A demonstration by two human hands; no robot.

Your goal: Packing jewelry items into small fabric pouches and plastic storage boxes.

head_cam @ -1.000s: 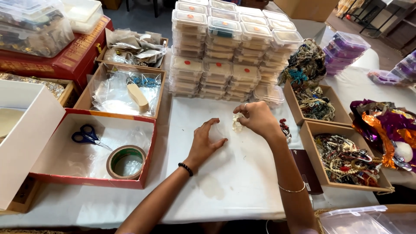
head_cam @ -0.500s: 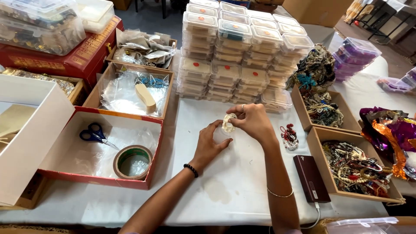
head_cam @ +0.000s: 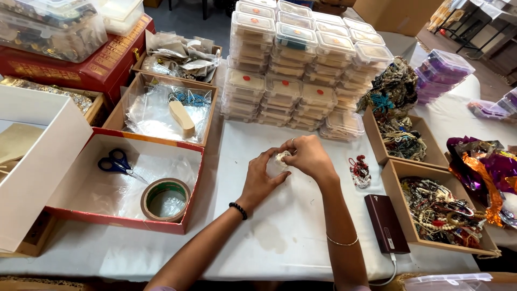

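Note:
Both my hands meet over the white table [head_cam: 280, 226]. My right hand [head_cam: 307, 158] pinches a small white beaded jewellery piece [head_cam: 281, 157] and presses it down between the fingers of my left hand [head_cam: 259, 180]. My left hand cups something clear and small under the piece; what it is I cannot tell. Most of the piece is hidden by my fingers. A black bead bracelet is on my left wrist and a thin bangle on my right forearm.
Stacks of clear lidded boxes [head_cam: 301, 64] stand behind my hands. A red-rimmed box [head_cam: 116, 215] at left holds blue scissors [head_cam: 116, 163] and a tape roll [head_cam: 165, 200]. Wooden trays of jewellery [head_cam: 439, 207] sit right, with a dark power bank [head_cam: 386, 222] and red beaded piece [head_cam: 359, 170].
My right hand has brought the white piece from above the table down into my left hand's fingers. My left hand has curled round it. The view has shifted slightly.

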